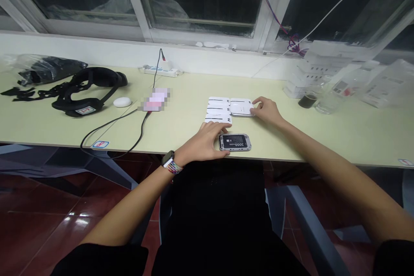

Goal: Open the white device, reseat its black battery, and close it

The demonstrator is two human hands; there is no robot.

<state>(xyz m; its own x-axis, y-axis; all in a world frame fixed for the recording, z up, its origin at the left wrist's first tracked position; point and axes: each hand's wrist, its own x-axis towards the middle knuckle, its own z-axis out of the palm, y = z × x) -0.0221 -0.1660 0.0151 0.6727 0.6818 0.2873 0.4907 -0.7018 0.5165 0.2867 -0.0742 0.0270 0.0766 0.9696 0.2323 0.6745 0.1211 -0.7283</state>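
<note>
My left hand (210,141), with a watch and a beaded bracelet at the wrist, has its thumb and fingers spread around the left end of a device (235,142) with a black 3000mAh battery showing. The device lies flat near the table's front edge. Beyond it, several white cards or covers (218,109) with black marks lie in a column. Beside them on the right is a white piece (242,107), apparently stacked. My right hand (267,110) grips that piece's right edge between thumb and fingers.
A black headset (90,90), a white oval case (122,102) and a blurred pink item (155,99) with a cable stand left. A power strip (161,70) is near the wall. White boxes (323,62), a dark-filled cup (307,101) and a clear bottle (329,100) are at right.
</note>
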